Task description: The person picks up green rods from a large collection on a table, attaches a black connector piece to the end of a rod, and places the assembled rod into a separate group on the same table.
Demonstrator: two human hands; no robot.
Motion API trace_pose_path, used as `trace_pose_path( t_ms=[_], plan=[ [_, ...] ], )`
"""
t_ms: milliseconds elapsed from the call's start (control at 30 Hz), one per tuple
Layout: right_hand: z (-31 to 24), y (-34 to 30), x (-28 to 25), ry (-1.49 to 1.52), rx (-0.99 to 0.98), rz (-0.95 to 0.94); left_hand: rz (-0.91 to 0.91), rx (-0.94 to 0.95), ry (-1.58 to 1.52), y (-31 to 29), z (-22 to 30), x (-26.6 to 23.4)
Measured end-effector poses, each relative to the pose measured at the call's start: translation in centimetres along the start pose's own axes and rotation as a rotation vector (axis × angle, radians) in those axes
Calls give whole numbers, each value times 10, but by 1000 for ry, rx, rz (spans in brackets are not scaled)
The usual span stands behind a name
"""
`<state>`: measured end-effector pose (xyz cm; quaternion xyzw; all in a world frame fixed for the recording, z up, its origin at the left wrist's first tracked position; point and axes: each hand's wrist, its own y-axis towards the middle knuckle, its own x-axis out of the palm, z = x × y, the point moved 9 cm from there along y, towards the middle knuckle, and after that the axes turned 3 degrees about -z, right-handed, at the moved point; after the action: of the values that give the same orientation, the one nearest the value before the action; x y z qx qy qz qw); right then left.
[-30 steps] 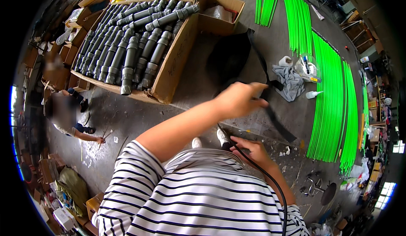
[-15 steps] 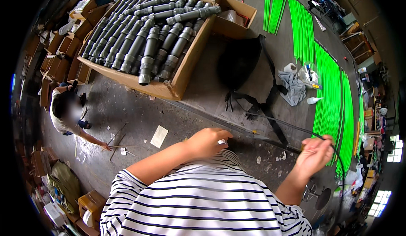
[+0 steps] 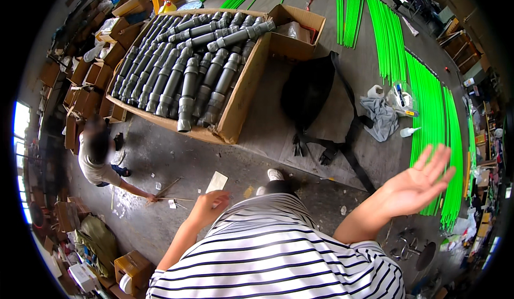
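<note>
Head view: right fingers [image 3: 440, 162] spread near green rods [image 3: 428, 111], left fingers [image 3: 216, 197] curled.

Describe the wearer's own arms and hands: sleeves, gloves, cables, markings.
Short white cloth sleeves with thin black stripes, matching the striped shirt. Forearms bare below them. The left hand and right hand are ungloved, five-fingered human hands. No watch, cable or marking visible on either arm; small details like rings can't be ruled out.
</note>
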<state>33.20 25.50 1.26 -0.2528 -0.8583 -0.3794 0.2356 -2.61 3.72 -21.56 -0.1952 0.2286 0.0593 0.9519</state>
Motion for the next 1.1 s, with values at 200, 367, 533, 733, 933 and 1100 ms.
trace_pose_path(
  t_ms=[200,367,533,733,933,1100],
  plan=[
    [56,51,-29,422,-100,575,207,-224,-26,-37,-19,-33],
    [156,60,160,423,249,-85,364,-316,-27,-70,-23,-53],
    [317,-138,216,-634,1104,-2176,499,-427,-131,-112,-60,-42],
    [384,-118,4,-1497,1418,-1760,572,-673,-328,-146,-72,0],
    [385,-159,9,-943,1519,-1125,427,-760,-204,-151,-96,25],
    [384,-169,12,-598,1719,-940,408,-600,-192,-125,-114,5]
  ],
)
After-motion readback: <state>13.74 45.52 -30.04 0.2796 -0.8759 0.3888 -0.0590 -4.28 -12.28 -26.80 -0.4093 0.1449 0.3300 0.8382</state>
